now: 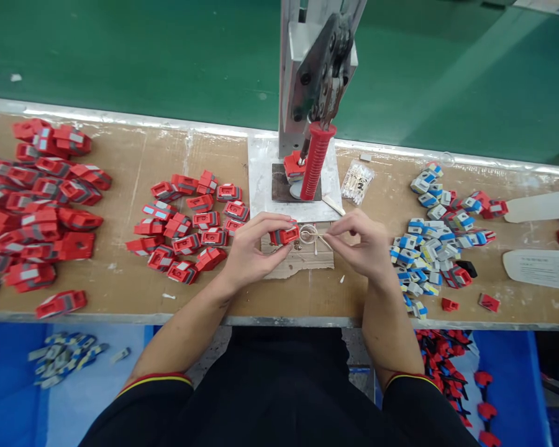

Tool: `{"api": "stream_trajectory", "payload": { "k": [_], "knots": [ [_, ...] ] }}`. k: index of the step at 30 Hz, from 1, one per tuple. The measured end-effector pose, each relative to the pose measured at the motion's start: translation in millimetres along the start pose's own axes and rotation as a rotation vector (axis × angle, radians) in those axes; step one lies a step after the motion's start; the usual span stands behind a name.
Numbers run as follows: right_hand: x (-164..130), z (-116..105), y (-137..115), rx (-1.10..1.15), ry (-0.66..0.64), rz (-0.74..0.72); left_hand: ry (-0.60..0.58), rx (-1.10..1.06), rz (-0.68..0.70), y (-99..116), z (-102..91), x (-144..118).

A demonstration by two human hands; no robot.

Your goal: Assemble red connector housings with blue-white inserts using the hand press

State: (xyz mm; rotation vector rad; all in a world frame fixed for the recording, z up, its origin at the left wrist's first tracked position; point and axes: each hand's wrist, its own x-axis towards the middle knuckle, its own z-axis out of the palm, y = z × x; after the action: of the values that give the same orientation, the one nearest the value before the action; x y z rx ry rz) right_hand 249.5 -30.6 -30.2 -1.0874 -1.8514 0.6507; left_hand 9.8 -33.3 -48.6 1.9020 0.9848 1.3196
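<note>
My left hand (254, 248) pinches a small red and grey plastic part (284, 235) above a scrap of cardboard (298, 261). My right hand (361, 242) holds a thin wooden stick (325, 240) whose tip points toward the red part. A small metal ring (307, 234) lies on the cardboard between the two hands. Just behind them stands a hand press (313, 87) with a red ribbed handle (317, 160), and another red part (294, 166) sits on its base.
Piles of red parts lie at the far left (37, 198) and left of centre (190, 226). A heap of blue, white and grey pieces (428, 248) lies on the right. A bag of sticks (358, 180) lies beside the press. Blue bins (517, 385) sit below the bench edge.
</note>
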Motion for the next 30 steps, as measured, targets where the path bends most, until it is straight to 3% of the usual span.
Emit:
{"api": "stream_trajectory", "payload": {
  "k": [3,5,7,10,12,14,16,18,20,22,24,27,30],
  "knots": [
    [2,3,2,-0.073,-0.155,-0.036,-0.005,-0.022,-0.035,-2,-1.9,-1],
    [2,-7,4,-0.058,-0.09,-0.054,-0.006,-0.046,-0.072,-5,-3.4,-2],
    [0,-29,6,-0.068,0.201,-0.048,0.013,-0.075,-0.109,-9,-4.3,-1],
    [-14,-78,9,-0.092,0.785,-0.032,0.087,-0.144,-0.133,-13,-4.3,1],
    [-30,-108,9,-0.129,0.923,0.022,0.126,-0.202,-0.122,-14,-4.0,3],
    [-48,-129,7,-0.206,0.865,0.108,0.15,-0.246,-0.11,-12,-3.6,4],
    [-65,-138,5,-0.371,0.708,0.213,0.165,-0.26,-0.11,-9,-3.2,5],
    [-79,-138,3,-0.598,0.486,0.304,0.177,-0.252,-0.104,-7,-2.7,5],
    [-88,-133,4,-0.809,0.179,0.35,0.183,-0.232,-0.097,-7,-2.4,5],
    [-95,-127,8,-0.904,-0.087,0.342,0.183,-0.22,-0.097,-8,-2.3,5],
    [-99,-123,12,-0.927,-0.241,0.337,0.178,-0.225,-0.114,-9,-2.2,4],
    [-102,-121,14,-0.854,-0.195,0.345,0.175,-0.256,-0.141,-11,-1.8,2],
    [-96,-116,9,-0.612,0.097,0.307,0.159,-0.269,-0.149,-11,-0.3,1]
  ]
}}
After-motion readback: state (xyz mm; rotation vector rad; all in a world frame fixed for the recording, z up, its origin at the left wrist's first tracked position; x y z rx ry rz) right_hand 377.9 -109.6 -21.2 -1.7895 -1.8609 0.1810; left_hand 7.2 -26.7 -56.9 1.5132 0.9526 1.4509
